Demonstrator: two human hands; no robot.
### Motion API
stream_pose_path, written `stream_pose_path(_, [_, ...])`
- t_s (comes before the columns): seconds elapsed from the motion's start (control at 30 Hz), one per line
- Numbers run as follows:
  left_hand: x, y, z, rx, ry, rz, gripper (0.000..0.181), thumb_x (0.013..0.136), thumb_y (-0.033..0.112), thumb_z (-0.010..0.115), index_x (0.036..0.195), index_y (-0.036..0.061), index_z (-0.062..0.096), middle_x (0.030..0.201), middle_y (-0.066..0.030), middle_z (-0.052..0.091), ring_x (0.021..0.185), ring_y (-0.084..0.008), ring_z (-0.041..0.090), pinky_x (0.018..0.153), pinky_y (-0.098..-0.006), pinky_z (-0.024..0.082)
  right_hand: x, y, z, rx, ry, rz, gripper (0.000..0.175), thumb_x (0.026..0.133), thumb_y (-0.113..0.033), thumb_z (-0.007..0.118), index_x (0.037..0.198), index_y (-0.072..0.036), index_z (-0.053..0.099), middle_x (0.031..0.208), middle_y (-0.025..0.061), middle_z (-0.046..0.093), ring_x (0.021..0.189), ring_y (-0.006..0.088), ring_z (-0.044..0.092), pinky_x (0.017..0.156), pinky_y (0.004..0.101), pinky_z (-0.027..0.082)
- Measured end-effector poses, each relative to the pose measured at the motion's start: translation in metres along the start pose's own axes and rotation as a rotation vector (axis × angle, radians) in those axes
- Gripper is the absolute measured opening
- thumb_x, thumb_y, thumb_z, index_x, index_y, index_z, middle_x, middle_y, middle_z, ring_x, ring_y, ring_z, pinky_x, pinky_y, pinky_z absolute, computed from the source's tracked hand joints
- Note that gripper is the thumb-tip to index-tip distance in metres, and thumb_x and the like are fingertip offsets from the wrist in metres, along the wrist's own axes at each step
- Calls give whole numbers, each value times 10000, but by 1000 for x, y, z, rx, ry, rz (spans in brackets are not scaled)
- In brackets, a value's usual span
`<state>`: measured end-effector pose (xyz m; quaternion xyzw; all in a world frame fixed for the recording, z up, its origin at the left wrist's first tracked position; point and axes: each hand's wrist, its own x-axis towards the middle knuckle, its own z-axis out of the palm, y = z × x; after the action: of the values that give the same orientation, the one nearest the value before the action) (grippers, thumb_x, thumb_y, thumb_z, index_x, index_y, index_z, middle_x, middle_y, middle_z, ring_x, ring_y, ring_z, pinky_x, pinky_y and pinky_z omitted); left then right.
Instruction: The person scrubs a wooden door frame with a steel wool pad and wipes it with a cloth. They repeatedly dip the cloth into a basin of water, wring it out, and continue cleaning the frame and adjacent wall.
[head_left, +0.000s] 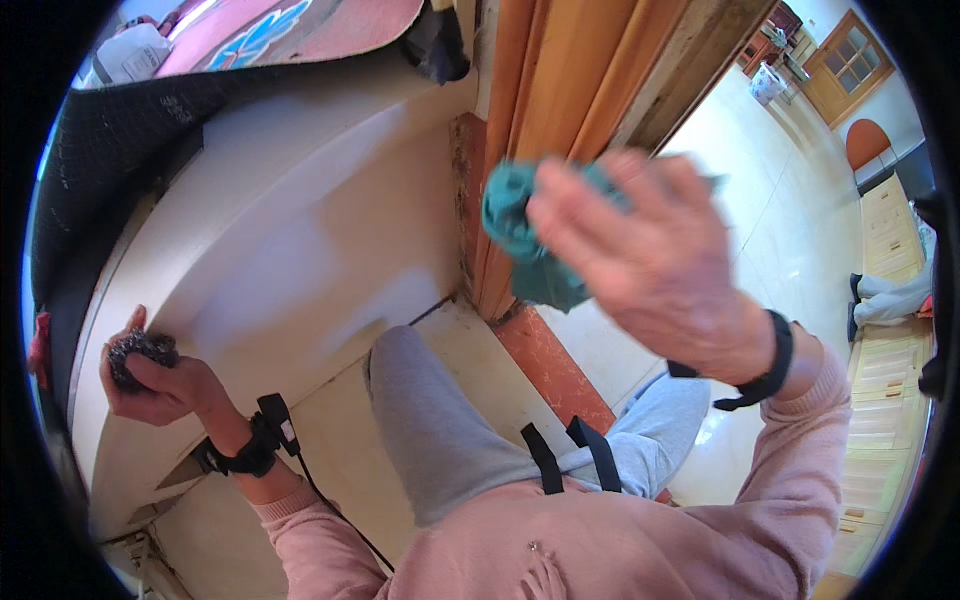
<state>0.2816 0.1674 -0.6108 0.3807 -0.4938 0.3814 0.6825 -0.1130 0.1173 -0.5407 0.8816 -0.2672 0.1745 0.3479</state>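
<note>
My right hand (645, 262) is closed around a crumpled teal cloth (514, 206), held in front of the wooden door frame (581, 60). The hand is slightly blurred, and part of the cloth is hidden behind the fingers. Whether the cloth touches the wood I cannot tell. On the left, my left hand (169, 382) grips a dark wire scouring pad (142, 356) between thumb and fingers. It is beside the white curved wall or panel (300, 217).
A red stone threshold strip (555, 367) crosses the floor below the frame. A pink patterned mat (337, 30) overhangs at upper left. Light wooden cabinets (885, 390) line the right, where another person's legs (892, 296) show. A cable (337, 510) hangs from my left wrist.
</note>
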Motion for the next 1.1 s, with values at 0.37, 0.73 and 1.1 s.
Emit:
stream_pose_path(0.37, [-11,7,2,8,-183,-114,253,954,103,430,1155,-43,384,982,-209,527,798,-293,611,753,-389,497,31,27,-8,-69,195,-69,133,733,-178,587,836,-99,615,913,24,553,905,176,496,788,307,366])
stream_pose_path(0.73, [-7,9,-2,-79,-119,-116,240,957,79,414,1164,-42,394,1006,-204,533,800,-262,605,762,-370,497,70,63,-75,-238,280,-2,242,593,-97,665,832,-80,632,961,2,594,882,194,532,794,336,395])
stream_pose_path(1.1, [-8,9,-1,-99,-95,-88,246,967,83,412,1176,-47,410,990,-194,558,851,-263,610,786,-371,487,62,61,-74,-219,287,112,375,621,-70,655,995,-74,628,1091,26,590,954,218,528,809,357,375])
